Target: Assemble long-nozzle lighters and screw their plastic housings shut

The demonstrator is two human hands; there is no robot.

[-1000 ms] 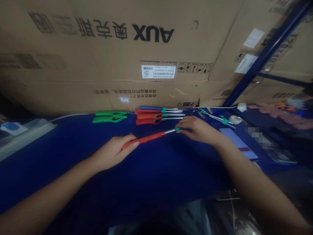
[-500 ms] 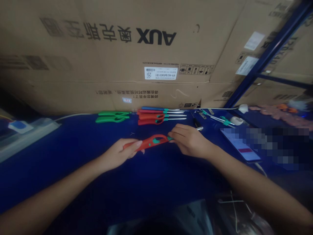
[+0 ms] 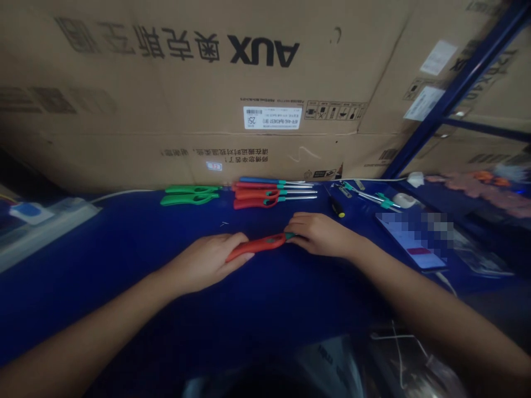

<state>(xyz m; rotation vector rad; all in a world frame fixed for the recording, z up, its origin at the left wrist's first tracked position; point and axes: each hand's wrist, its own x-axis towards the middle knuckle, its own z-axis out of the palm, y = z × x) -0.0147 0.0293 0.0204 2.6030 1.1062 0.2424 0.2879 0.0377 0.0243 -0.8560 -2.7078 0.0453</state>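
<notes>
A red long-nosed lighter [image 3: 259, 245] lies across both my hands above the blue table. My left hand [image 3: 209, 260] is closed round the body at its left end. The fingers of my right hand [image 3: 321, 235] close on the green collar at the other end and hide whatever continues beyond it. Behind them, several long-nosed lighters [image 3: 255, 200] with red and blue bodies lie in a row, metal tubes pointing right. Left of these rest green lighter bodies [image 3: 188, 198] with no tubes showing.
A small dark screwdriver [image 3: 336, 207] lies behind my right hand, with metal tubes with green collars [image 3: 379, 200] farther right. A phone [image 3: 410, 241] sits at the right. A large cardboard box [image 3: 186, 110] stands at the back; a power strip [image 3: 31, 213] is at the left.
The lighter has turned about its length, so its trigger opening shows less. My left hand has shifted right along the body and turned its back upward. The right hand keeps its hold.
</notes>
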